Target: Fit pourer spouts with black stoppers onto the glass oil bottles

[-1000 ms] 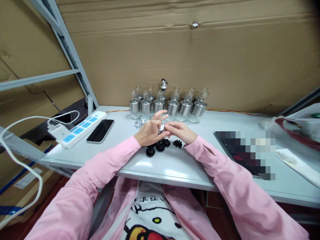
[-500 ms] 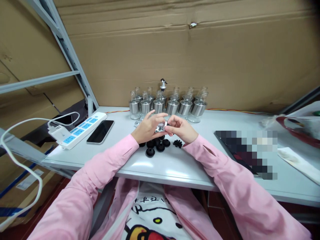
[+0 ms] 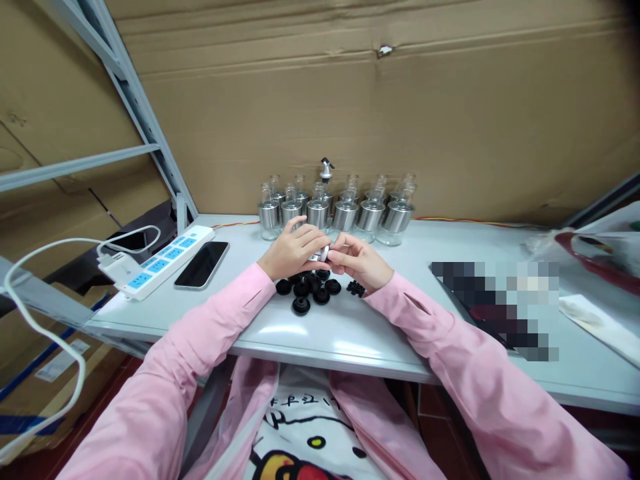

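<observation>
Between the thumb and fingers of my left hand (image 3: pixel 295 251) is a small silver pourer cap (image 3: pixel 324 254), partly covered by the fingers. Thumb and fingertips of my right hand (image 3: pixel 361 263) are pinched together against its right end; whether a small part is between them is hidden. Just below my hands lies a cluster of round black stoppers (image 3: pixel 301 306). Under my right wrist sits a pile of tiny black pieces (image 3: pixel 355 288), partly hidden. Behind my hands stand rows of glass bottles with steel sleeves (image 3: pixel 345 215). A silver pourer with a black spout (image 3: pixel 326 169) tops one back bottle.
On the left are a white power strip (image 3: pixel 170 261) with a plugged-in charger and a black phone (image 3: pixel 202 265). A dark, pixelated item (image 3: pixel 480 310) lies to the right, near a white strip (image 3: pixel 600 327) and a plastic bag. Cardboard (image 3: pixel 450 120) walls the back.
My left hand has shifted slightly left and its fingers have curled more over the silver cap. The cap has turned and moved a little left; my right fingers stay at its end.
</observation>
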Tool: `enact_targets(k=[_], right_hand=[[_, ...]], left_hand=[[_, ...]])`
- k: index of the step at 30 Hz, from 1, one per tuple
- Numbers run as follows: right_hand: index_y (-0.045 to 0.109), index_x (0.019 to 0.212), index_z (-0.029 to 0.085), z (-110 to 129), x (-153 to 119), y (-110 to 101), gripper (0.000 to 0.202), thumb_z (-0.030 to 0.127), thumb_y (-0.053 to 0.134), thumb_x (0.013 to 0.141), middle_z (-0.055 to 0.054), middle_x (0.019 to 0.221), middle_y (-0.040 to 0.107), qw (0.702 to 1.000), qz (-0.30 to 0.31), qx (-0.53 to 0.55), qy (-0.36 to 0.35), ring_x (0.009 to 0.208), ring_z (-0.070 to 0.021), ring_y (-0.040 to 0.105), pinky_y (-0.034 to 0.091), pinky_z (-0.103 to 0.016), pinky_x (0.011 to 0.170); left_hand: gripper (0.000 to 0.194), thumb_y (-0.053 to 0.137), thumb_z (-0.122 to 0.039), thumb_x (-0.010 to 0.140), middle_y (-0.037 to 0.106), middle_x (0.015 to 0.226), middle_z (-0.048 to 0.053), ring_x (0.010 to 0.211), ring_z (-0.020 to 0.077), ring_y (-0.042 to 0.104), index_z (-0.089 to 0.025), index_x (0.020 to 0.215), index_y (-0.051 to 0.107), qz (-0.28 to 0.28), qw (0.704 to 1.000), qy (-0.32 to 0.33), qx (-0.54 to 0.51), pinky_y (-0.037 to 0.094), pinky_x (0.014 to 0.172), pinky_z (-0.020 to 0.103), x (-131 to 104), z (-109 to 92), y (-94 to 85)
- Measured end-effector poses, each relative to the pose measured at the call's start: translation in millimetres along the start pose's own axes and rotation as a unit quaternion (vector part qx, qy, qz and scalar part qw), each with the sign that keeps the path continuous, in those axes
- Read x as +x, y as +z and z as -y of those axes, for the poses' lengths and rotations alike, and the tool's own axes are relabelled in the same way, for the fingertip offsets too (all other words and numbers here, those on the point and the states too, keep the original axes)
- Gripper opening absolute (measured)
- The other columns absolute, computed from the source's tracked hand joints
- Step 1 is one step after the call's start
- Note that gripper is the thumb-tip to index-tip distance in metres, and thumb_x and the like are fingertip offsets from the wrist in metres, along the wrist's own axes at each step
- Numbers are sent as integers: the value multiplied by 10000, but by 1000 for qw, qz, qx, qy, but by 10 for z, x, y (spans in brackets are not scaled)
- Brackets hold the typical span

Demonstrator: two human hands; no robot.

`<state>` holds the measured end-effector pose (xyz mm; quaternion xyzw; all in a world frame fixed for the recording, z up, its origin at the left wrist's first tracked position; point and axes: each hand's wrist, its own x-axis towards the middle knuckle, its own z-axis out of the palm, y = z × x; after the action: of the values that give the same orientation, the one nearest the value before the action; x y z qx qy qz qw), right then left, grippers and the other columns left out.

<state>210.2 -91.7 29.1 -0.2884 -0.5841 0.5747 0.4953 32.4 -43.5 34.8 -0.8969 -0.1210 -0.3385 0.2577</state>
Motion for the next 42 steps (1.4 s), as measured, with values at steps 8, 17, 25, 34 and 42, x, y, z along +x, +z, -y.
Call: enact_targets(k=[8, 17, 25, 34, 42], right_hand=[[446, 624, 184, -38, 16, -28, 420, 436, 780, 582, 57, 514, 595, 999, -13, -40, -26, 438, -65, 497, 349, -200, 441], [432, 623, 196, 38, -13, -26, 422, 460, 760, 603, 49, 555, 544, 991, -13, -118, -69, 491, -74, 461, 358, -230, 483], [425, 626, 190, -9, -19, -34, 431, 484, 740, 614, 70, 549, 413, 978, -30, -172, -111, 491, -57, 341, 282, -218, 474], [443, 635, 203, -47, -33, -75, 343, 429, 695, 689, 29, 586, 490, 927, -49, -325, -179, 571, -118, 458, 393, -277, 601], [430, 645, 214, 28, -77, -32, 244, 349, 585, 777, -3, 624, 564, 853, -58, -459, -240, 575, -133, 499, 407, -268, 588]], left_hand=[[570, 238, -607, 883, 663, 870, 57, 922, 188, 540, -151, 970, 569, 11, 1000, -3, -18, 332, 958, 382, 22, 33, -13], [648, 226, -652, 847, 616, 867, 89, 905, 194, 505, -142, 978, 604, 59, 988, -80, -115, 370, 865, 340, 53, -3, -55], [673, 242, -676, 828, 587, 873, 78, 887, 188, 499, -144, 1025, 605, 134, 965, -130, -187, 375, 830, 310, 43, 4, -46], [643, 267, -662, 840, 575, 847, 66, 874, 190, 488, -144, 1003, 611, 140, 950, -151, -236, 367, 816, 319, 47, 19, -33], [622, 263, -652, 858, 562, 806, 49, 839, 181, 494, -158, 980, 621, 151, 938, -166, -266, 386, 774, 297, 58, 25, -51]])
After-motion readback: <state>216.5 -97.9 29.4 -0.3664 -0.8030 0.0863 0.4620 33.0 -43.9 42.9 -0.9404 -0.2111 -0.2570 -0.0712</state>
